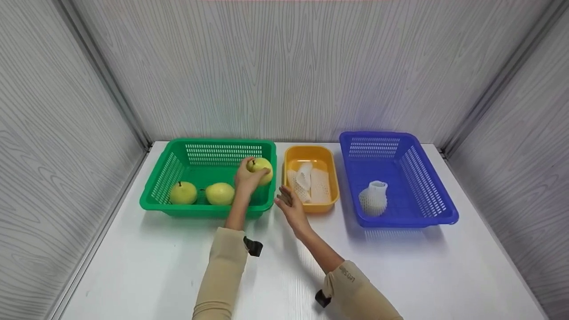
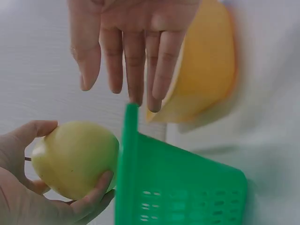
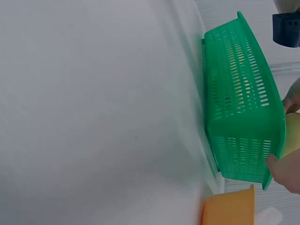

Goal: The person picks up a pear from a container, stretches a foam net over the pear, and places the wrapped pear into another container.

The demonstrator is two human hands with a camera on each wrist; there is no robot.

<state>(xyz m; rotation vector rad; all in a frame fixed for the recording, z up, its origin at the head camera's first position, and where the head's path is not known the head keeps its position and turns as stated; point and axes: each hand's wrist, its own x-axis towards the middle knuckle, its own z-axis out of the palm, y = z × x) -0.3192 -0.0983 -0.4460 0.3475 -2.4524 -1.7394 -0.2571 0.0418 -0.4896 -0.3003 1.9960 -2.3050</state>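
My left hand (image 1: pixel 248 180) grips a yellow-green pear (image 1: pixel 262 170) above the right end of the green basket (image 1: pixel 209 207). In the left wrist view, fingers and thumb curve round the pear (image 2: pixel 75 159) beside the basket rim. My right hand (image 1: pixel 293 212) holds nothing; its fingers are extended in front of the yellow container (image 1: pixel 321 208), near the basket's right end. Two more pears, one upright (image 1: pixel 183 193) and one on its side (image 1: pixel 220 194), lie in the green basket. White foam net sleeves (image 1: pixel 320 184) lie in the yellow container.
A blue basket (image 1: pixel 406 222) stands at the right, with a rounded thing in a white foam net (image 1: pixel 374 200) in its front left corner. All three containers stand on a white table (image 1: pixel 284 284), with a grey wood-grain wall (image 1: pixel 284 71) behind and walls at both sides.
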